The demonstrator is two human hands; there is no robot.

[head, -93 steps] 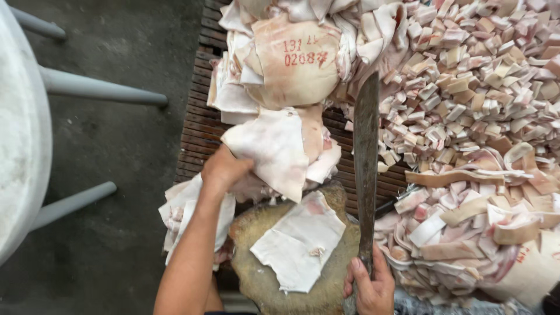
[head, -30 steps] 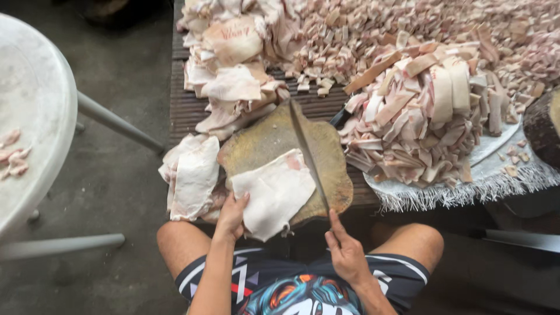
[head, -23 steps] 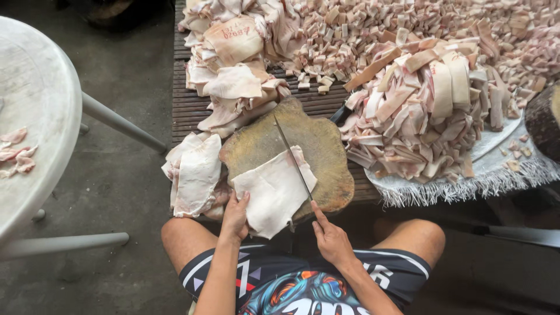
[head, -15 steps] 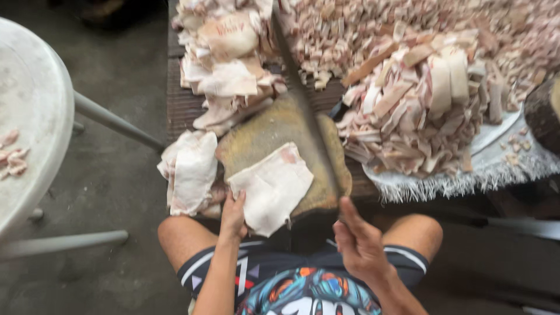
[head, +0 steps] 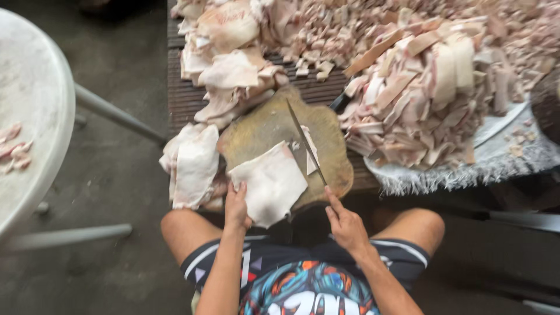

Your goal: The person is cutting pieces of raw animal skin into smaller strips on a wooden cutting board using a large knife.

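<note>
- Steel blade of a long knife (head: 305, 142) runs from the right hand (head: 346, 224), which is clenched round the handle at the near right edge of the chopping block (head: 265, 125).
- Its long axis slants from that hand up and to the left, with the tip pointing away from the person, toward the middle of the block.
- Along its length the blade meets the right edge of a pale sheet of pork skin (head: 269, 183), and a narrow strip (head: 310, 153) lies on the blade's other side.
- The left hand (head: 236, 206) presses flat, fingers spread, on the near left corner of that sheet, which overhangs the block's near edge.
- More folded sheets (head: 192, 165) hang just left of the block.
- A heap of cut strips (head: 426, 93) sits to the right, on a round tray (head: 501, 125).
- A white table (head: 35, 99) stands well apart at the left.
</note>
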